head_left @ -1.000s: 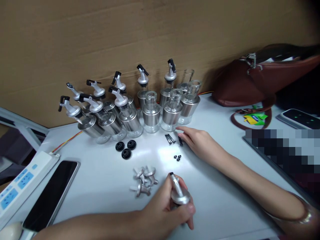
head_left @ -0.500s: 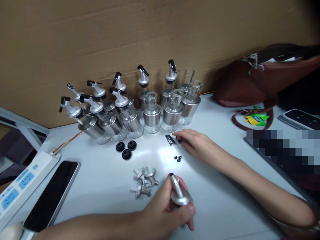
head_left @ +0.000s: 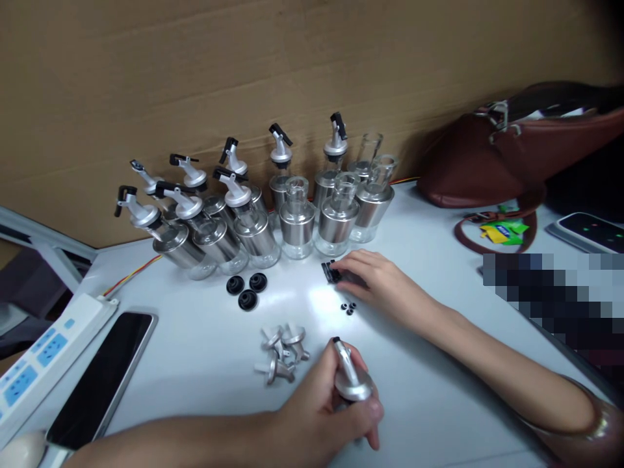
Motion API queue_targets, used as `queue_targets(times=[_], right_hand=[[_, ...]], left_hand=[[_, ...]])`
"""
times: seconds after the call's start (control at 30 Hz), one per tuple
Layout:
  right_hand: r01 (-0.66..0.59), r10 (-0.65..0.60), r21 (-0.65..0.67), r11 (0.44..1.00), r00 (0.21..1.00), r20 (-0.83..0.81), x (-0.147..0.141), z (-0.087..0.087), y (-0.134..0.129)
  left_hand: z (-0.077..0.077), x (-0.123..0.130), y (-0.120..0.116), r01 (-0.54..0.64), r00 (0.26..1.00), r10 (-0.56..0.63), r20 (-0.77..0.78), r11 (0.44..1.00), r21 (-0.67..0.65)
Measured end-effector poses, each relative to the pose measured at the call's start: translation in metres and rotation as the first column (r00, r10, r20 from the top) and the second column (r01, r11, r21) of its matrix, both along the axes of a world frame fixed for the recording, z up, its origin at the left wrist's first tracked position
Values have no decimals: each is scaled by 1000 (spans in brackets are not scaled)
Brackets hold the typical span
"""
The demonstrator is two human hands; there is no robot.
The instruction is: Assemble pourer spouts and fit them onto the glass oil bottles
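Observation:
My left hand (head_left: 336, 396) is closed around a silver pour spout (head_left: 353, 383), its narrow neck pointing up and away with a small black tip on it. Farther back, the fingertips of my right hand (head_left: 375, 276) pinch at a small cluster of black flip levers (head_left: 330, 272) on the table; part of the cluster is hidden by the fingers. Several tiny black stoppers (head_left: 348, 308) lie just in front of that hand. Loose silver spouts (head_left: 275, 370) rest left of my left hand, and three round black rubber plugs (head_left: 247, 299) sit beyond them.
Glass bottles with steel bands (head_left: 297, 224) stand in rows at the back, several topped with spouts. A phone (head_left: 102, 380) and power strip (head_left: 53, 357) lie at left. On the right are a brown bag (head_left: 546, 162), a green-yellow packet (head_left: 504, 231) and a blurred-out dark device.
My right hand has shifted slightly left, and its fingers now meet the black levers, which lie closer together. My left hand still holds the pour spout in nearly the same place.

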State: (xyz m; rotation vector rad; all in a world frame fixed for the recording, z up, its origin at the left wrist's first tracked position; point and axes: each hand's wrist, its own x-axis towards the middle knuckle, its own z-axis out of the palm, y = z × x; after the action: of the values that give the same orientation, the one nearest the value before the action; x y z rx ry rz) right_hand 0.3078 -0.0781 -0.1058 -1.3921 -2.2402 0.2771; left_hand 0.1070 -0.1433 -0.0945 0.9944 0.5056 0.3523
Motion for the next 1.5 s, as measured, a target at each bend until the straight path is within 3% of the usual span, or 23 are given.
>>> queue_targets(times=[0.33, 1.23, 1.5], right_hand=[[-24, 24, -19, 1000, 1000, 11, -11, 3, 5], [-42, 40, -39, 998, 999, -29, 2, 2, 4], [-40, 39, -37, 999, 999, -26, 0, 3, 3]], left_hand=[[2, 0, 1, -1, 999, 2, -32, 1000, 7], [-3, 0, -1, -32, 999, 32, 12, 999, -11], [2, -1, 0, -9, 1000, 9, -22, 1000, 1]])
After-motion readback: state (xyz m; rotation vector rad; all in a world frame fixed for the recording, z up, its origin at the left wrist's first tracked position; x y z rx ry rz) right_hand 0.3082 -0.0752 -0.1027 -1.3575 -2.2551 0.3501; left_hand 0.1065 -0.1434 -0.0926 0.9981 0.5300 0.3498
